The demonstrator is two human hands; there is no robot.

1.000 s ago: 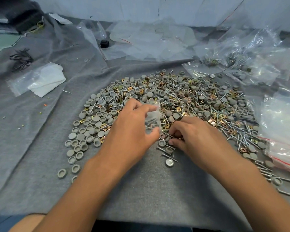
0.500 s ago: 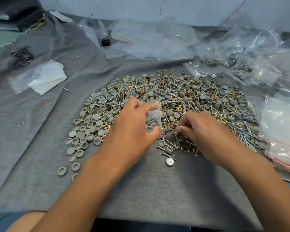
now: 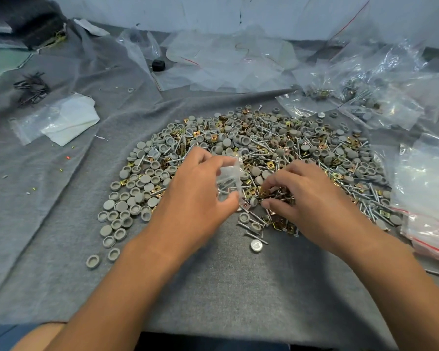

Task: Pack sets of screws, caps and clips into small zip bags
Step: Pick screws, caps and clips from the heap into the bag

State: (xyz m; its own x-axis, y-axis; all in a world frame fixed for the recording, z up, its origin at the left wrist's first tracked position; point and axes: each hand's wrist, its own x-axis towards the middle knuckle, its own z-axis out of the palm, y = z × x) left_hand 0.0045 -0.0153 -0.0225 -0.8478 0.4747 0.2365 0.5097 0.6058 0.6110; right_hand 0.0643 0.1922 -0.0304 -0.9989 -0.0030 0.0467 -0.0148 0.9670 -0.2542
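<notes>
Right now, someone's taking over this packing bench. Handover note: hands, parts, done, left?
Left hand grips a small zip bag, a few screws visible inside.
Right hand is curled over brass clips at the near edge of the mixed pile; exact hold unclear.
Loose grey caps spread left of the hands.
Filled bags lie far right; red-striped bags lie at the right edge.
Left: finish this bag's set, seal it, then work through the pile.
</notes>
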